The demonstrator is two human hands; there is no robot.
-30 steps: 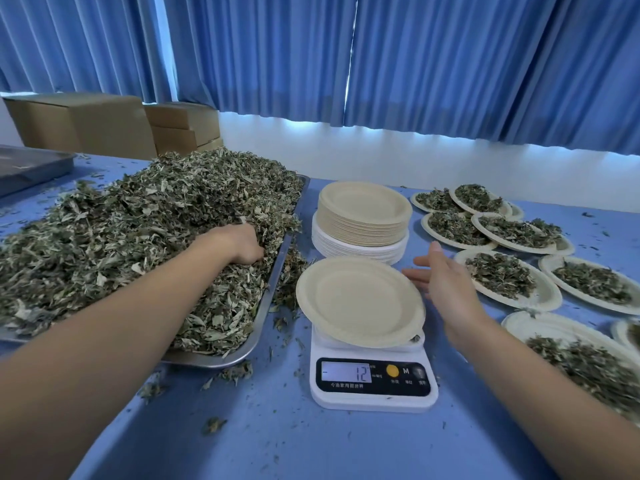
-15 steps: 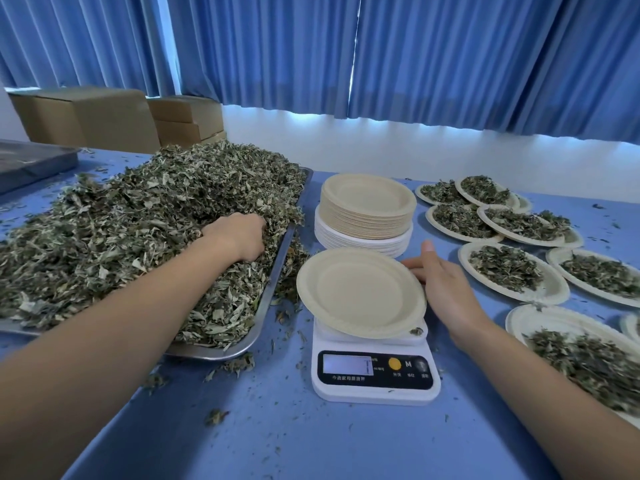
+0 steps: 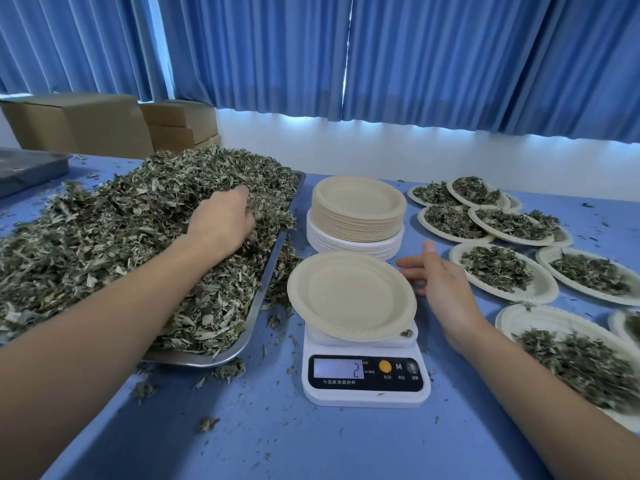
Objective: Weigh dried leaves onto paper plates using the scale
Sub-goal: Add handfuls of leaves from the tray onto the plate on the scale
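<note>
Blue surface (image 3: 277,438), leaf crumbs scattered. White scale (image 3: 367,393), centre front: "2" on display, "M" beside orange button, small print below unread. Empty paper plate (image 3: 349,296) on scale, overhanging its edges. Dried leaves (image 3: 121,230) heaped in steel tray (image 3: 266,289), left. Left hand (image 3: 221,220): grip curled into heap, clutching leaves. Right hand (image 3: 440,282): grip spread, fingers straight, just beside plate rim. Plate stack (image 3: 358,209) behind; filled plates (image 3: 498,271) right. Open room along front edge.

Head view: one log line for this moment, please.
phase: scooping | left hand: grips leaves in tray | right hand: open beside plate | plate: empty, on scale | display: 2
</note>
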